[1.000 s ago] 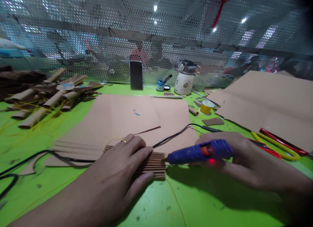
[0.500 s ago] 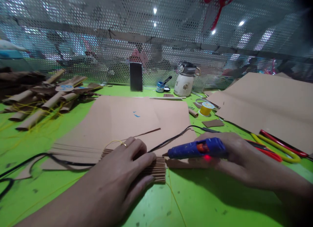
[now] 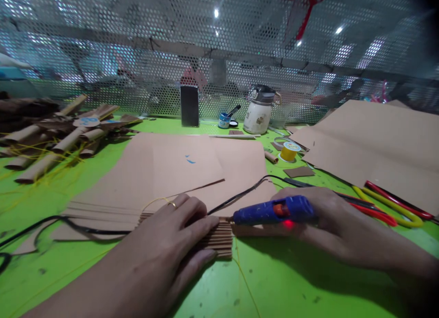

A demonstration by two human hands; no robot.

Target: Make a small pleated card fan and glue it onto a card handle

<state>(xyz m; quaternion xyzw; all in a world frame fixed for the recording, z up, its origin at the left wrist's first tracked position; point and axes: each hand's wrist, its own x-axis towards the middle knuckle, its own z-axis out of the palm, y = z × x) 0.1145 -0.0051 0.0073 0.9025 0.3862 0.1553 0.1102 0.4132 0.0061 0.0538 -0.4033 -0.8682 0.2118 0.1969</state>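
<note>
My left hand point(image 3: 174, 245), a ring on one finger, grips a pleated stack of brown card point(image 3: 222, 240) lying on the green table point(image 3: 281, 290). In my right hand point(image 3: 329, 222) is a blue hot glue gun point(image 3: 274, 211) with a lit red light. Its nozzle points left and meets the upper right end of the pleated card. A yellow thread point(image 3: 245, 279) runs from the card toward the front edge. Behind both hands lie large brown card sheets point(image 3: 178, 162), and a black cable crosses them.
Rolled card tubes point(image 3: 44, 162) with yellow string lie at left. Behind stand a phone point(image 3: 190, 106), a blue jar point(image 3: 224, 120) and a bottle point(image 3: 258, 112). At right are a yellow spool point(image 3: 289, 151), red-and-yellow handles point(image 3: 394, 208) and large card point(image 3: 373, 140).
The glue gun has shifted slightly left, its nozzle now over the end of the pleated card. My left hand keeps its hold, nearly still. The camera view has moved a little.
</note>
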